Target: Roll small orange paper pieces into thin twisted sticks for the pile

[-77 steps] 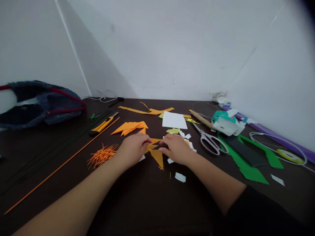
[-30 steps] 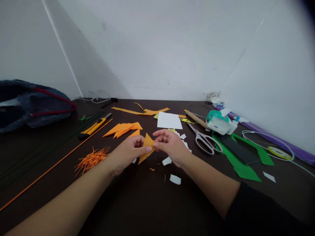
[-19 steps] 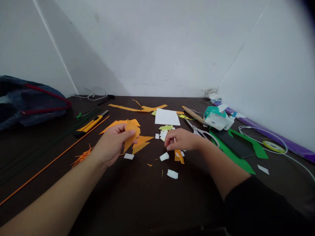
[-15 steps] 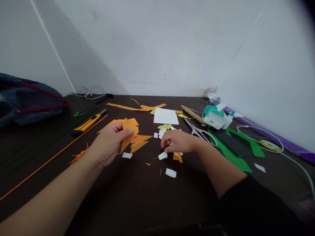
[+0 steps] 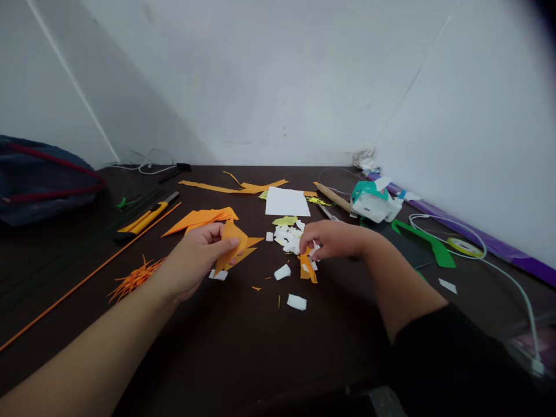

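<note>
Orange-yellow paper piece (image 5: 230, 240), pointed, held up above the dark table (image 5: 339, 347), pinched between thumb and fingers of the left hand (image 5: 195, 260). Just behind it, flat pointed paper pieces (image 5: 247, 253) in much the same colour. By its lower tip, a partly covered white scrap (image 5: 219, 275). At the curled fingers of the right hand (image 5: 333, 238), a crumpled orange strip (image 5: 308, 270); cannot tell whether gripped or only touched. Near it, a heap of white scraps (image 5: 286, 238), with a square white sheet (image 5: 287, 202) beyond. Behind the left hand, an orange paper stack (image 5: 202, 219); out to the left, thin orange shreds (image 5: 135, 279) and a yellow-and-black utility knife (image 5: 147, 220). Beyond the right hand, mostly hidden scissors (image 5: 328, 213); far right, a roll of yellow tape (image 5: 464, 247).
</note>
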The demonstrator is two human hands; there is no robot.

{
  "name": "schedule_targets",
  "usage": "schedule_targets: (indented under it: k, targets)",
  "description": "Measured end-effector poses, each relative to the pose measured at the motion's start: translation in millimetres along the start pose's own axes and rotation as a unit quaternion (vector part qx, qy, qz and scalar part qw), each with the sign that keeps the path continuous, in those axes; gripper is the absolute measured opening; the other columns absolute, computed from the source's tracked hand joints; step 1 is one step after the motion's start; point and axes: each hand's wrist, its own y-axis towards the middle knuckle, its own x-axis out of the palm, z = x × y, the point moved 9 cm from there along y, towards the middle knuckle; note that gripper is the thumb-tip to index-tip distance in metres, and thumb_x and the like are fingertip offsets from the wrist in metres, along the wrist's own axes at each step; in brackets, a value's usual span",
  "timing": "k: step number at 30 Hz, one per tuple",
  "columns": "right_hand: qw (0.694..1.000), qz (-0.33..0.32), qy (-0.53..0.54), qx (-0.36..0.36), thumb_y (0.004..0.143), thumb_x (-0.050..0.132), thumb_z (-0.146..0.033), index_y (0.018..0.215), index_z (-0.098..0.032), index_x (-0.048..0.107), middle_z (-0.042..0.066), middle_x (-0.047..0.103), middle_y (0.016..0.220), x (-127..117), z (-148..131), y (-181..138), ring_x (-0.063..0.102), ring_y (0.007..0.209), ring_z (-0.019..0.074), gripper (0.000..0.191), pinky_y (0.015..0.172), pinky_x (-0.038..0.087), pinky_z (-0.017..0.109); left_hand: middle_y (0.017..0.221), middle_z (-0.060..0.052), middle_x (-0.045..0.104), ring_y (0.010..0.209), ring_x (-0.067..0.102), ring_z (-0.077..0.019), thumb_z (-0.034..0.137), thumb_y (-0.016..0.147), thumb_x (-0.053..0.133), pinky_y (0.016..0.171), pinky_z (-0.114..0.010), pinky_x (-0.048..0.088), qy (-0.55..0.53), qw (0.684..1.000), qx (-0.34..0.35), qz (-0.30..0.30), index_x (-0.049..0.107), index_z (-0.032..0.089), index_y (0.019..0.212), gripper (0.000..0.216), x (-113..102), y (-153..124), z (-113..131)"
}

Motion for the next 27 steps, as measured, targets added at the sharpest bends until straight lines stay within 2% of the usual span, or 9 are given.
schedule_targets:
  k: [3, 8, 11, 15, 19, 22, 27]
  targets:
    - [1.0, -0.017, -0.014, -0.01, 0.064, 0.061, -0.009, 0.087, -0.024, 0.067, 0.002, 0.06, 0.083, 7.7, -2.3, 2.8, 0.054, 0.074, 0.0154, 0.029, 0.067, 0.04, 0.026, 0.055, 0.003, 0.055, 0.048, 0.046, -0.0081, 0.029, 0.071, 0.06, 0.045, -0.019, 0.035, 0.008, 1.0, -0.004, -0.008, 0.053, 0.017, 0.068, 0.015, 1.8, -1.4, 1.4]
    - [0.998, -0.055, -0.01, 0.008, 0.062, 0.055, -0.003, 0.069, -0.02, 0.065, -0.001, 0.059, 0.068, 25.7, 6.6, 12.5, 0.052, 0.061, 0.0118, 0.022, 0.058, 0.037, 0.024, 0.056, 0.003, 0.055, 0.048, 0.046, -0.0081, 0.031, 0.072, 0.06, 0.044, -0.019, 0.035, 0.02, 1.0, -0.001, -0.013, 0.053, 0.017, 0.069, 0.016, 1.2, -2.9, 3.2]
    - [0.999, -0.03, 0.007, 0.025, 0.064, 0.053, -0.004, 0.067, -0.019, 0.062, 0.0, 0.058, 0.067, 17.9, 9.0, 10.7, 0.05, 0.06, 0.0113, 0.018, 0.055, 0.036, 0.023, 0.057, 0.003, 0.056, 0.049, 0.047, -0.0083, 0.031, 0.072, 0.061, 0.044, -0.019, 0.035, 0.026, 1.0, 0.0, -0.008, 0.053, 0.017, 0.069, 0.016, -0.3, -3.1, 3.3]
    - [0.999, 0.026, 0.022, 0.023, 0.068, 0.049, -0.007, 0.073, -0.018, 0.06, 0.003, 0.058, 0.079, -3.6, 0.9, 2.3, 0.051, 0.068, 0.0125, 0.016, 0.059, 0.039, 0.023, 0.057, 0.003, 0.055, 0.05, 0.046, -0.0081, 0.033, 0.074, 0.06, 0.046, -0.019, 0.036, 0.045, 0.999, 0.006, -0.021, 0.052, 0.017, 0.068, 0.018, 1.7, -3.1, 2.4]
    - [0.999, -0.039, -0.005, -0.014, 0.065, 0.052, -0.005, 0.088, -0.018, 0.062, 0.005, 0.06, 0.088, 3.7, -9.4, -2.9, 0.052, 0.075, 0.0139, 0.029, 0.065, 0.039, 0.024, 0.058, 0.003, 0.055, 0.052, 0.047, -0.009, 0.036, 0.074, 0.06, 0.049, -0.02, 0.036, 0.061, 0.998, -0.003, -0.035, 0.051, 0.017, 0.069, 0.021, 3.6, -2.4, -3.2]
    - [0.996, -0.079, -0.025, -0.03, 0.065, 0.048, -0.002, 0.095, -0.02, 0.063, 0.003, 0.062, 0.083, 16.1, -8.5, -1.6, 0.053, 0.069, 0.0126, 0.039, 0.062, 0.038, 0.023, 0.059, 0.003, 0.055, 0.053, 0.047, -0.0095, 0.037, 0.073, 0.06, 0.049, -0.021, 0.036, 0.068, 0.997, -0.005, -0.038, 0.05, 0.017, 0.068, 0.023, 4.8, -2.0, -4.1]
    - [0.995, -0.091, -0.02, -0.018, 0.063, 0.047, -0.002, 0.084, -0.02, 0.067, 0.0, 0.064, 0.072, 30.0, 1.6, 7.8, 0.053, 0.061, 0.0108, 0.034, 0.056, 0.037, 0.022, 0.06, 0.002, 0.055, 0.053, 0.046, -0.0099, 0.037, 0.074, 0.058, 0.05, -0.022, 0.035, 0.089, 0.995, 0.0, -0.043, 0.051, 0.017, 0.068, 0.022, 8.8, -2.5, -0.8]
